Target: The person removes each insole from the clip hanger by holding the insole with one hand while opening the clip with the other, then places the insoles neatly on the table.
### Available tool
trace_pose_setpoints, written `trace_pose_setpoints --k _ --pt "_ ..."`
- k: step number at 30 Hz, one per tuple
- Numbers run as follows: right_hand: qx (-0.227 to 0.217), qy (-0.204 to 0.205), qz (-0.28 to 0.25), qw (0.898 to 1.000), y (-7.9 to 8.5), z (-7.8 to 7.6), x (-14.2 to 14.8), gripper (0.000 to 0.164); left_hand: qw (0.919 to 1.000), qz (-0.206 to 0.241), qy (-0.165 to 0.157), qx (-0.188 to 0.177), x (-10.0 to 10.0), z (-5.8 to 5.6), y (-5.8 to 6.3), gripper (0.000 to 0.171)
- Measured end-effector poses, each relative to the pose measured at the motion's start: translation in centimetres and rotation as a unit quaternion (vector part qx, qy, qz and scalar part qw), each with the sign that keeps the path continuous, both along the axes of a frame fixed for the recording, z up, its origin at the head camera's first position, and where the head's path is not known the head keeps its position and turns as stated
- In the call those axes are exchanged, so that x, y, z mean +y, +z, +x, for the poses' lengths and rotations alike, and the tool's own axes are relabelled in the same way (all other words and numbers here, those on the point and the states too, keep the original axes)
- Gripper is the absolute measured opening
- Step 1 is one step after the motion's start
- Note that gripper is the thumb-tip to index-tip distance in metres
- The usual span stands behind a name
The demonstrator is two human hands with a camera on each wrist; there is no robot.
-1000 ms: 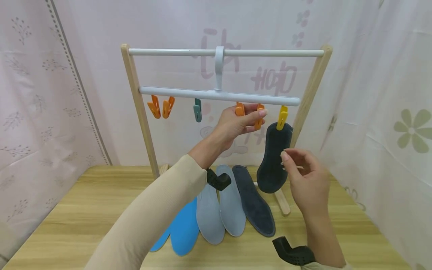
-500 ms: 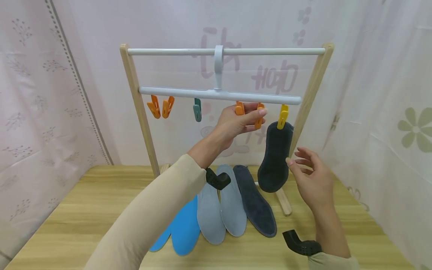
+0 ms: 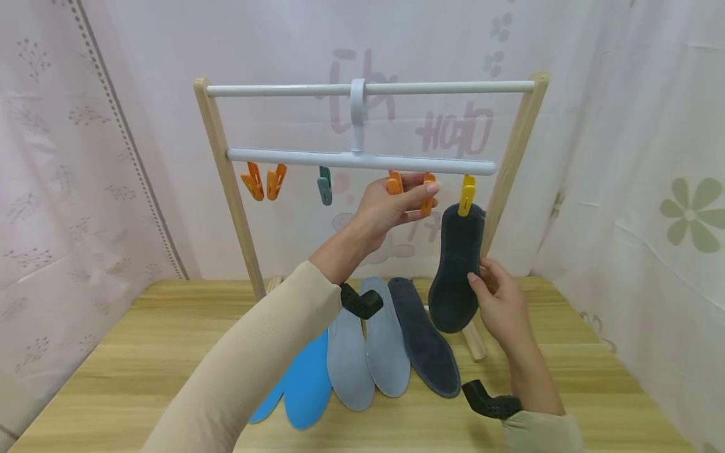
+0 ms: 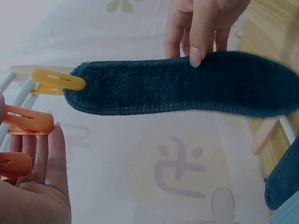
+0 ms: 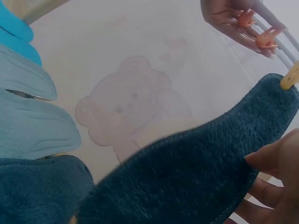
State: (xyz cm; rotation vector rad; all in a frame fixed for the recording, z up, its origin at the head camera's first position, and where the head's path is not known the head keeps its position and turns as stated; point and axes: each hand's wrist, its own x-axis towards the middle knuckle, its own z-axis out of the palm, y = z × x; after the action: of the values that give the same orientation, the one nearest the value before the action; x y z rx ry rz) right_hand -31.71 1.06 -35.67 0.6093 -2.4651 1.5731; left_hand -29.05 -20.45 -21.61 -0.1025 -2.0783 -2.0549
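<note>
A dark, fuzzy insole (image 3: 455, 270) hangs heel-up from a yellow clothespin (image 3: 467, 196) near the right end of the white hanger (image 3: 419, 164). My right hand (image 3: 501, 302) pinches its right edge, thumb in front and fingers behind, as the left wrist view also shows on the insole (image 4: 149, 86). Up at the hanger, my left hand (image 3: 391, 204) holds an orange clothespin (image 3: 427, 195) between thumb and fingers. A second orange clothespin (image 3: 394, 183) hangs against the back of that hand's thumb side. In the right wrist view both orange clothespins (image 5: 267, 39) sit among the left fingers.
A wood-and-white rack (image 3: 512, 160) carries the hanger. Left along it hang orange clothespins (image 3: 275, 182) and a green clothespin (image 3: 325, 186). Below, on the wooden table (image 3: 130, 377), lie a dark insole (image 3: 427, 343), grey insoles (image 3: 387, 346) and blue insoles (image 3: 308, 384).
My right hand drew slightly right of the hanging insole, then came back and took its edge. The insole's lower end now hangs a little tilted. My left hand keeps its place at the clothespin.
</note>
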Motion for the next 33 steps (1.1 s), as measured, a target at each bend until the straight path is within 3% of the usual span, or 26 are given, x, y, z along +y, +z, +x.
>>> trace_pose_setpoints --k 9,22,28,33 --pt "-0.005 0.024 -0.012 1.000 0.2 -0.1 0.5 0.040 0.9997 -0.015 0.014 0.010 -0.4 0.1 -0.3 0.042" --pt "-0.045 0.030 -0.030 0.998 0.9 0.3 0.5 0.044 0.9995 -0.021 0.019 0.013 -0.8 0.3 -1.2 0.046" --pt "-0.053 0.032 -0.028 0.998 1.0 0.5 0.7 0.045 0.9987 -0.045 0.020 0.009 -1.1 0.7 -2.8 0.054" --pt "-0.042 0.035 -0.031 0.998 0.9 0.5 0.8 0.040 0.9940 -0.106 0.021 -0.015 -1.4 1.0 -5.0 0.052"
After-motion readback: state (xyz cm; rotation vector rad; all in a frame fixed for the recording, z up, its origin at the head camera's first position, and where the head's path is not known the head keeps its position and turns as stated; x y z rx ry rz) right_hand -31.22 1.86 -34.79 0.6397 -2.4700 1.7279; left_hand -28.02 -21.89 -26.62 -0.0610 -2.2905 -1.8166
